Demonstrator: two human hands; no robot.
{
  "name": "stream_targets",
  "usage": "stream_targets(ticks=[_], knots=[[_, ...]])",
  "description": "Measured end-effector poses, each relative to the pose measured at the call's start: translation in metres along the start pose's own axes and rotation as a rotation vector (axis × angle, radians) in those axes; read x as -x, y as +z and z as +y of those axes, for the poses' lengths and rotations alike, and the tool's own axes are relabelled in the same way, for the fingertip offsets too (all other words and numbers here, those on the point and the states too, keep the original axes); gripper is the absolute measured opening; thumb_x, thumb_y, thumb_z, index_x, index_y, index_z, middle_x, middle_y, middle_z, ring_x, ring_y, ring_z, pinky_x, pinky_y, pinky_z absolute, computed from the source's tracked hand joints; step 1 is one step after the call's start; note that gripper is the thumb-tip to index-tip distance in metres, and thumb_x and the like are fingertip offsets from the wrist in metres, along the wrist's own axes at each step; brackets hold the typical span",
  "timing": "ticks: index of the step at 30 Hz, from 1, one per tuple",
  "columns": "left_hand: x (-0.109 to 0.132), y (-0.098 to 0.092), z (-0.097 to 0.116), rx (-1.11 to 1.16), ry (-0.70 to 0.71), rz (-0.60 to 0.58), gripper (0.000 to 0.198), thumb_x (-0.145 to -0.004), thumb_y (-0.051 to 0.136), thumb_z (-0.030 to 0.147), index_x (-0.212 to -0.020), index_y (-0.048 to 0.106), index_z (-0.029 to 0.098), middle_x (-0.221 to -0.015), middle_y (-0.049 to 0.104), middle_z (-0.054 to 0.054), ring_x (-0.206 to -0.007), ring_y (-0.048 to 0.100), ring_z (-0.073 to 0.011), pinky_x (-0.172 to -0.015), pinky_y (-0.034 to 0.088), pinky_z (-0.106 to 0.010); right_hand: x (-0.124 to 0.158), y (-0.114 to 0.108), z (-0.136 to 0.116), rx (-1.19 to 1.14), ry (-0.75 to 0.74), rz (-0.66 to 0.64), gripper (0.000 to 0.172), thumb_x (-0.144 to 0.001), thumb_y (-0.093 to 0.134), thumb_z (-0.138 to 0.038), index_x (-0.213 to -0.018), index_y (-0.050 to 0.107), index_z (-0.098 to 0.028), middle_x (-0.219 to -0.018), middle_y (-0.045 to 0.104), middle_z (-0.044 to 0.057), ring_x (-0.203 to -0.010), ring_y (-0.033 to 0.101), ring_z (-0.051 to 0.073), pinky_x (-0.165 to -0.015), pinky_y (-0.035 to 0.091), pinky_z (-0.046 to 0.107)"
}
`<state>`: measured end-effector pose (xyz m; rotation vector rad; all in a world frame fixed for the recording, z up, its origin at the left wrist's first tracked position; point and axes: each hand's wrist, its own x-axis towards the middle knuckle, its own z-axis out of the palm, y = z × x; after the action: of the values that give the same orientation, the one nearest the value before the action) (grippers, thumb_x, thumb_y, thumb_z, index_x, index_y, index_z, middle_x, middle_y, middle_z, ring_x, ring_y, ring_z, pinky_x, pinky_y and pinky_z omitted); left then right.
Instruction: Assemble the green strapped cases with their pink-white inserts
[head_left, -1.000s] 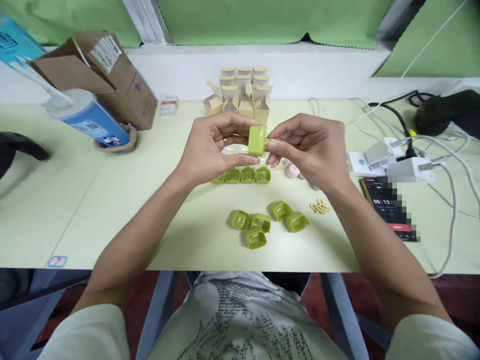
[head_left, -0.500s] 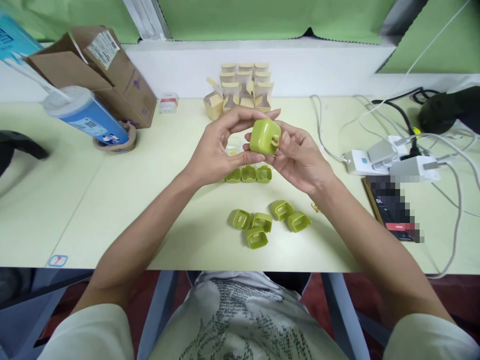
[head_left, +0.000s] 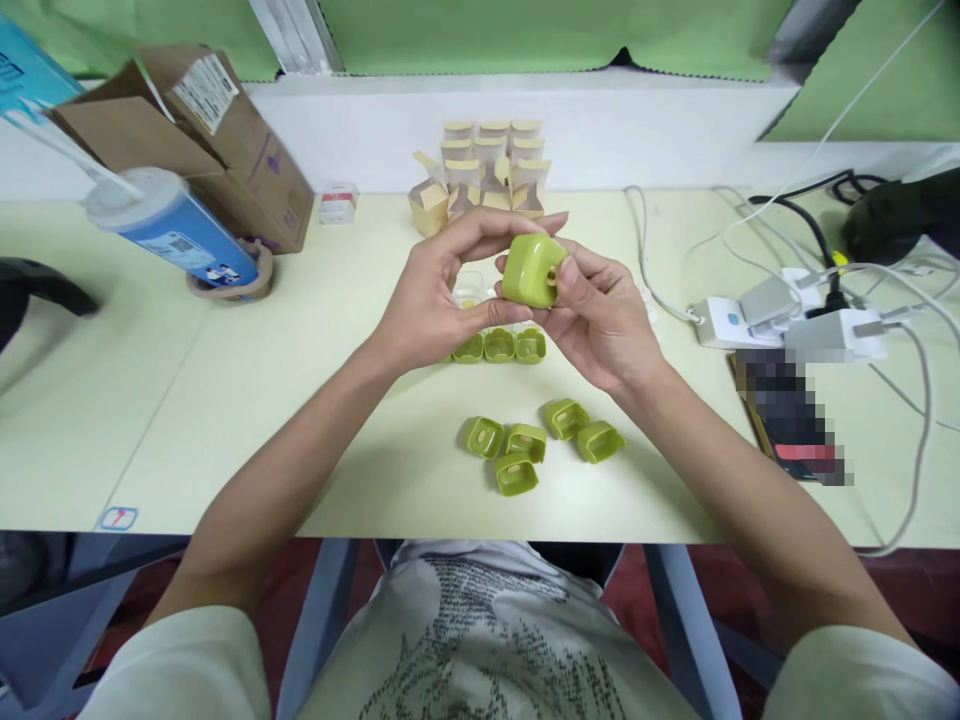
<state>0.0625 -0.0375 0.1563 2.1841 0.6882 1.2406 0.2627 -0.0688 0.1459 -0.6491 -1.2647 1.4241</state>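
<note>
While hands (head_left: pixel 442 290) (head_left: pixel 600 315) hold green cup (head_left: pixel 528 270), cartons (head_left: pixel 490 150) behind stand open, contents unclear.

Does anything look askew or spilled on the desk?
No spill shows. The leftmost carton sits turned out of line with its neighbours, a flap sticking up. The five loose green cases lie scattered at differing angles, unlike the tidy row behind them.

A cardboard box (head_left: pixel 259 190) stands behind a blue cup (head_left: pixel 184 240), upper left; a phone (head_left: pixel 787 415) lies near a power strip (head_left: pixel 721 323), right.
</note>
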Motion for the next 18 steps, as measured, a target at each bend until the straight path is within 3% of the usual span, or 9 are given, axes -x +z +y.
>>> stream_targets(ticks=[8, 14, 18], knots=[[-0.002, 0.0, 0.006, 0.1, 0.046, -0.028, 0.053, -0.09, 0.086, 0.069, -0.128, 0.071, 0.034, -0.142, 0.077, -0.001, -0.144, 0.071, -0.0321, -0.127, 0.056, -0.057, 0.003, 0.005, 0.0, 0.005, 0.007, 0.037, 0.046, -0.087, 0.09, -0.064, -0.111, 0.078, -0.027, -0.118, 0.082, 0.006, -0.121, 0.077, 0.029, -0.098, 0.07, 0.047], [0.001, 0.005, -0.003, 0.202, -0.08, -0.035, 0.068, -0.083, 0.088, 0.075, -0.129, 0.069, 0.029, -0.142, 0.077, -0.007, -0.143, 0.071, -0.0334, -0.121, 0.06, -0.054, 0.004, 0.012, 0.0, -0.069, 0.047, 0.055, 0.05, -0.087, 0.09, -0.062, -0.12, 0.071, -0.031, -0.114, 0.079, 0.003, -0.111, 0.077, 0.025, -0.087, 0.071, 0.042], [0.004, 0.014, -0.012, 0.248, -0.109, 0.01, 0.07, -0.085, 0.086, 0.077, -0.134, 0.068, 0.03, -0.141, 0.077, -0.007, -0.144, 0.07, -0.0336, -0.114, 0.065, -0.052, 0.003, 0.015, 0.005, -0.199, 0.072, 0.117, 0.041, -0.094, 0.084, -0.058, -0.121, 0.068, -0.031, -0.113, 0.076, 0.0, -0.098, 0.074, 0.018, -0.075, 0.069, 0.032]])
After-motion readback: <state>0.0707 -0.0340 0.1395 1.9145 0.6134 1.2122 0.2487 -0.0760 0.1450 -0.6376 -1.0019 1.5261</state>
